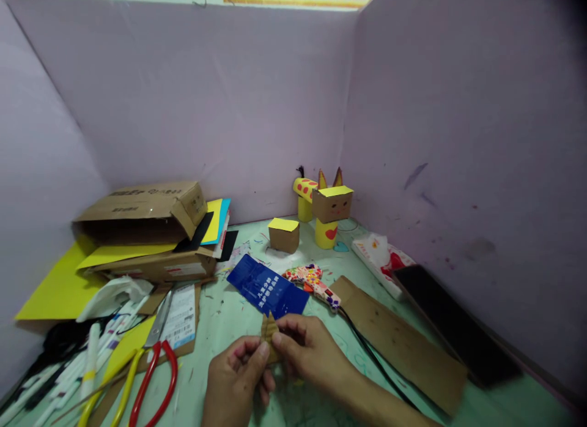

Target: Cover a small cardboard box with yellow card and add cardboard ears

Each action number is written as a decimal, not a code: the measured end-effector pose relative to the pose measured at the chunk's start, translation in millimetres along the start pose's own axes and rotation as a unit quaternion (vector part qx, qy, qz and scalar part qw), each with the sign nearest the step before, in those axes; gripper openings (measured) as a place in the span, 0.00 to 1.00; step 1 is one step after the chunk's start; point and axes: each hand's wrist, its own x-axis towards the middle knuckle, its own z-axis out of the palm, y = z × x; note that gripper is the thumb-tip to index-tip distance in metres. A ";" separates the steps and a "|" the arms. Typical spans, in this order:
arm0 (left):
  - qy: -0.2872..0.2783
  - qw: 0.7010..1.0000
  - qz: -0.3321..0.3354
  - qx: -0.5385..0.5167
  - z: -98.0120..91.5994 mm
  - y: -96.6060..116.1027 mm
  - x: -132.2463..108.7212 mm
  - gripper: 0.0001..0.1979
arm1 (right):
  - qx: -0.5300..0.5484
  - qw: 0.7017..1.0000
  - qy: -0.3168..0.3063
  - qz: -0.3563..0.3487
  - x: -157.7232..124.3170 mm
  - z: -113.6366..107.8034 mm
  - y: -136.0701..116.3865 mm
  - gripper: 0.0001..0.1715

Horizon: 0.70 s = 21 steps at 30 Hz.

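Observation:
Both my hands meet low in the middle of the view, pinching a small pointed piece of brown cardboard [268,330]. My left hand [236,378] grips its lower left side with thumb and fingers. My right hand [308,349] pinches its right side. Just beyond my hands lies a blue printed card [266,286] on the pale green table [229,317]. A glue gun [313,281] with a colourful pattern lies right of the card, its black cord trailing toward me.
Red-handled scissors [158,360] and yellow-handled pliers lie left of my hands, with several white pens [68,372]. An open cardboard box [147,222] and yellow paper sit at the left. Cardboard animal figures [331,210], a small box [284,234], a tissue pack [380,256], a cardboard strip [403,347] and a dark tablet [454,323] stand right.

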 end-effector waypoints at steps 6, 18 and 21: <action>-0.002 1.000 -0.011 -0.020 -0.4 1.1 0.7 0.17 | -0.092 0.994 0.028 -0.045 0.2 -9.3 -5.2 0.11; 0.073 0.985 -0.041 -0.149 -18.1 18.0 14.6 0.16 | -0.272 0.946 0.175 0.002 46.5 -45.6 3.8 0.11; 0.071 0.982 -0.023 -0.174 -20.6 20.0 14.2 0.16 | -0.234 0.956 0.177 -0.001 42.0 -37.7 3.2 0.10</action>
